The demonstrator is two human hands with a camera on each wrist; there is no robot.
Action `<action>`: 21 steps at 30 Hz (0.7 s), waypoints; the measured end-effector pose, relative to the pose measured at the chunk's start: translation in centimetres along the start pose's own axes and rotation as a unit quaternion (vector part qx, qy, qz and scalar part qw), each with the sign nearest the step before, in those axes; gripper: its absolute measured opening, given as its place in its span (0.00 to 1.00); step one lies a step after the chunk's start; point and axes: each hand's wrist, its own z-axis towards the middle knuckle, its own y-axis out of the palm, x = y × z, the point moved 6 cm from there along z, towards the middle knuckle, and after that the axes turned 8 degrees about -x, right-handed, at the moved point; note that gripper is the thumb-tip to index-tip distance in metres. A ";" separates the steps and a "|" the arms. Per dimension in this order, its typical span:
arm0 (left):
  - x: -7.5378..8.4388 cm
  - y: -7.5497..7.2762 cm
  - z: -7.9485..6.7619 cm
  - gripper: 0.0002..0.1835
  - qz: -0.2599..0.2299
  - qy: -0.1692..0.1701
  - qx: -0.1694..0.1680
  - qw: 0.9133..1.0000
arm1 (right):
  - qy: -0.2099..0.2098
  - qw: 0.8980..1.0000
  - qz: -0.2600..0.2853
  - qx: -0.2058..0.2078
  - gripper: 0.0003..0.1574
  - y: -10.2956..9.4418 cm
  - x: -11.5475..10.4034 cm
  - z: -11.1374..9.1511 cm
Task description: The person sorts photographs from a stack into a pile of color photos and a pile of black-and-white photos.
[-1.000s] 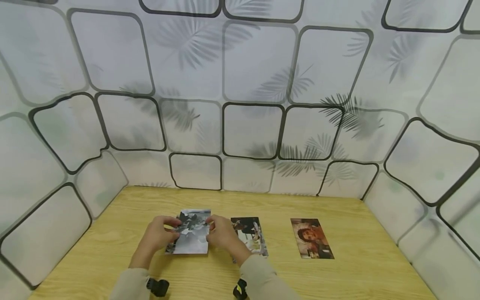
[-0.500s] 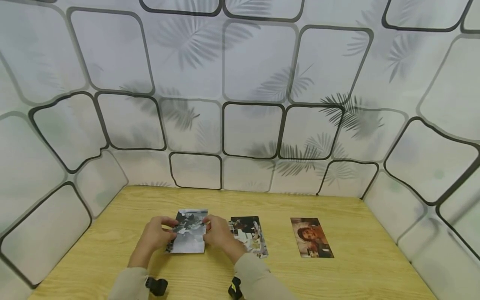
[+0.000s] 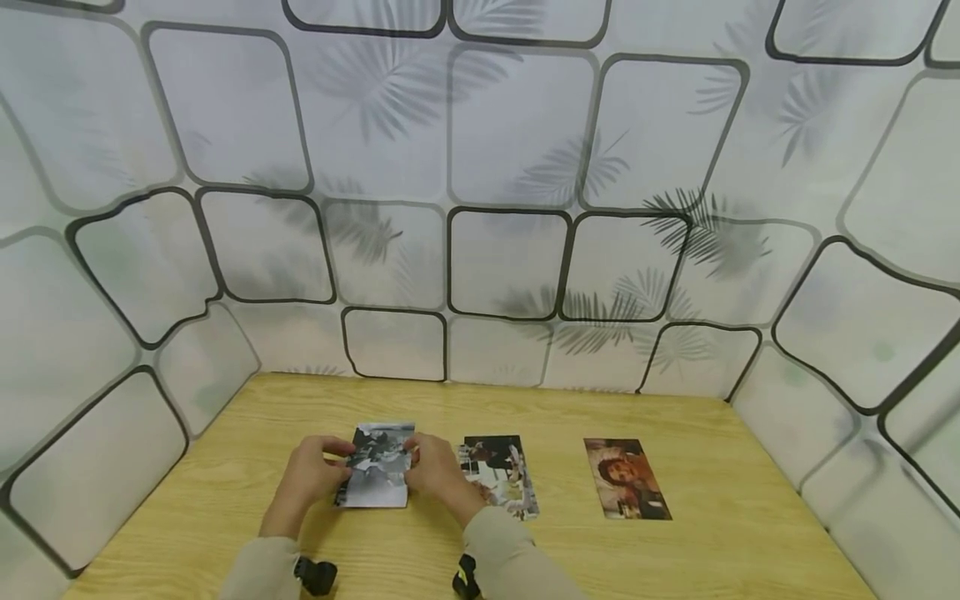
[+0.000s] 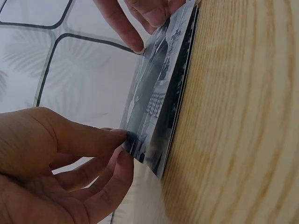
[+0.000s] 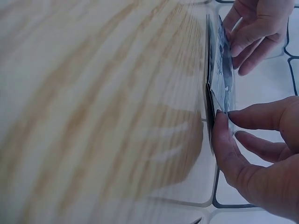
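Observation:
A black-and-white photo print [image 3: 377,477] lies between my two hands at the left of the table. My left hand [image 3: 310,471] pinches its left edge, thumb on top and fingers curled beneath, as the left wrist view shows. On the opposite edge, my right hand [image 3: 437,473] pinches the print between thumb and fingertip. Under this print sits at least one more print [image 4: 163,151], its dark edge showing close below in the left wrist view. The upper print is slightly raised from the lower one along that side.
A colour print [image 3: 498,471] lies just right of my right hand, partly covered by the right forearm. Farther right is a reddish portrait print [image 3: 628,479]. The wood-grain table [image 3: 720,467] meets a patterned cloth wall [image 3: 502,258] at the back and sides.
The black-and-white print has slid a little to the left, with both hands still at its edges. My right hand moved left with it; the other prints stayed put.

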 end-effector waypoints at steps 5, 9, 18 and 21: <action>-0.3 0.1 0.1 0.15 0.001 0.003 0.002 1.000 | -0.001 1.000 0.007 -0.011 0.26 0.3 0.1 0.1; -0.6 0.2 0.2 0.14 0.005 0.004 0.001 1.000 | -0.007 1.000 0.002 -0.014 0.25 0.5 0.0 0.1; -0.9 0.4 0.4 0.14 0.010 -0.003 -0.003 1.000 | 0.010 1.000 0.004 -0.023 0.23 0.8 0.0 0.2; -0.9 0.5 0.4 0.14 0.012 -0.003 -0.004 1.000 | 0.012 1.000 -0.004 -0.022 0.23 0.7 0.0 0.2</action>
